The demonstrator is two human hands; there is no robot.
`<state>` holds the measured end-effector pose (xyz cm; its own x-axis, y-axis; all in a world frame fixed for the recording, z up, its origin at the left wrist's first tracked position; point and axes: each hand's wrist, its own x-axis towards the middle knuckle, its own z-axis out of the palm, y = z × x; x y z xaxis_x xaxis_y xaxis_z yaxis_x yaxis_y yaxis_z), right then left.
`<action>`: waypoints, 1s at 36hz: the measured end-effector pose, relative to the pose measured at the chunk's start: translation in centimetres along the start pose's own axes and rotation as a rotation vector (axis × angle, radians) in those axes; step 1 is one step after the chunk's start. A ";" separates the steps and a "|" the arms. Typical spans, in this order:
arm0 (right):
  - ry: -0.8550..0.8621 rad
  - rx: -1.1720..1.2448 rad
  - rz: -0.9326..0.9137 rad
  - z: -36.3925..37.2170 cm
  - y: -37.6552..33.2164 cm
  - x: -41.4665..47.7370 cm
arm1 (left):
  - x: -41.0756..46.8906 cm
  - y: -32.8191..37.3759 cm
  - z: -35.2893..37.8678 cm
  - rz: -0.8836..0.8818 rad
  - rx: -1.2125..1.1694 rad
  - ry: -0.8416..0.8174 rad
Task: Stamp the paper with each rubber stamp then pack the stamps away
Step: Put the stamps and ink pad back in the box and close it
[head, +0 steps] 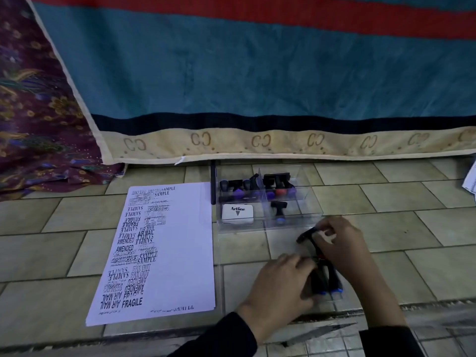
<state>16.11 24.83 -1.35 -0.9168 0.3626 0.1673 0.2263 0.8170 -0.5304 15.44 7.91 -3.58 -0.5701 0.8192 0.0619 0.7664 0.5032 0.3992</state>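
A white paper [180, 253] covered with black stamp prints lies on the tiled floor at the left. Right of it stands a clear plastic organiser box [268, 226] with several black rubber stamps [277, 182] in its compartments and a white Artline ink pad [237, 213]. In front of the box my right hand [342, 243] pinches a black stamp [307, 234] by its handle. My left hand [283, 282] grips two black stamps with blue caps [329, 284] lying on the floor.
A teal, red and beige mattress edge [257, 145] runs across the back, with patterned purple cloth [38, 124] at the left. A clear lid [386, 320] lies near my wrists. Papers [470, 180] show at the right edge.
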 end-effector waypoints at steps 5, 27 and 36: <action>-0.099 -0.059 0.074 0.0 0.5 -1.7 | 0.2 0.6 0.7 0.077 0.057 0.018; -0.060 0.045 0.032 -2.8 -0.7 -0.6 | 0.1 0.2 -0.9 0.053 -0.010 0.111; 0.082 0.166 0.006 -2.4 -2.1 3.7 | 3.1 -3.9 -6.2 -0.103 0.022 0.346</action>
<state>13.00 25.49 2.36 -0.8840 0.4081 0.2278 0.1678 0.7321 -0.6602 8.85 6.73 0.76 -0.7081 0.6245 0.3297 0.7039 0.5871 0.3998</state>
